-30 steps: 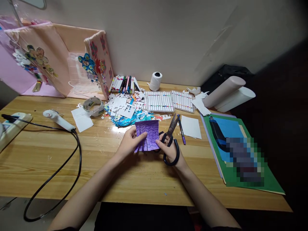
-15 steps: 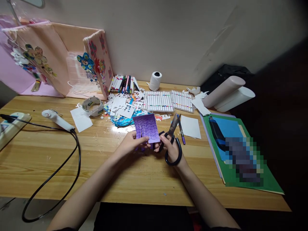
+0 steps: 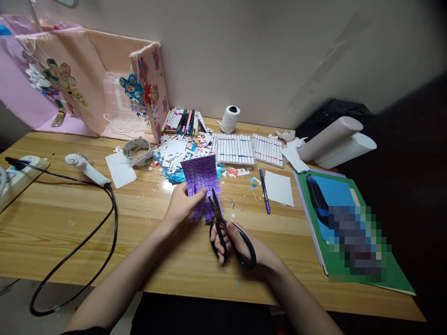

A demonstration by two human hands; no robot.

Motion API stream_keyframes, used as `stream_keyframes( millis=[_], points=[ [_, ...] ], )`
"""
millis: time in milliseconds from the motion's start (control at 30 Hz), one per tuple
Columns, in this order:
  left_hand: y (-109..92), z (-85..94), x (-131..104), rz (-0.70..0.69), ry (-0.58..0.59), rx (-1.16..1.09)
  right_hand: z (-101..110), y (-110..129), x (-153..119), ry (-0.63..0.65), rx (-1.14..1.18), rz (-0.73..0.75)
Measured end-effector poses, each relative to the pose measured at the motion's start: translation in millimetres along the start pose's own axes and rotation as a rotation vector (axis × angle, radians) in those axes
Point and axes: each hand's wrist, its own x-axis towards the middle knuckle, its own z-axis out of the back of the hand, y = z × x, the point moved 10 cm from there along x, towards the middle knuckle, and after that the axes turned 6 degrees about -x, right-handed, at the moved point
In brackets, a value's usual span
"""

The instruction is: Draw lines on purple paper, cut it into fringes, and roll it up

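Note:
Between thumb and fingers, my left hand [image 3: 180, 203] pinches a purple sheet of paper [image 3: 201, 172] with dark wavy lines. Its lower part hangs in cut strips. My right hand [image 3: 240, 239] has its fingers through the black handles of a pair of scissors [image 3: 218, 211]. The blades point up and left, a little apart, at the right side of the paper near my left thumb. Whether they touch the paper I cannot tell. A purple marker [image 3: 264, 191] lies on the table beside a white paper square [image 3: 279, 188].
Behind the paper lie many paper scraps [image 3: 174, 151], marker sets [image 3: 234, 149] and a spool of white thread [image 3: 229, 118]. A tape roll [image 3: 138, 151] and a glue gun [image 3: 87, 170] with a looping black cable are at left. Green folders [image 3: 370, 270] lie right.
The scissors have swung from pointing up and right to pointing up and left, with the blades now at the paper. The purple paper has moved slightly left, its cut strips showing more.

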Motion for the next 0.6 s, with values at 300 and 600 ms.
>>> stream_keyframes(
  millis=[300, 600],
  points=[
    [0, -13.1, -4, 0.021, 0.046, 0.033, 7, -1, 1, -0.053, -0.075, 0.027],
    [5, -13.6, -5, 0.028, 0.041, 0.019, 10, -1, 2, -0.073, -0.112, 0.069]
  ],
)
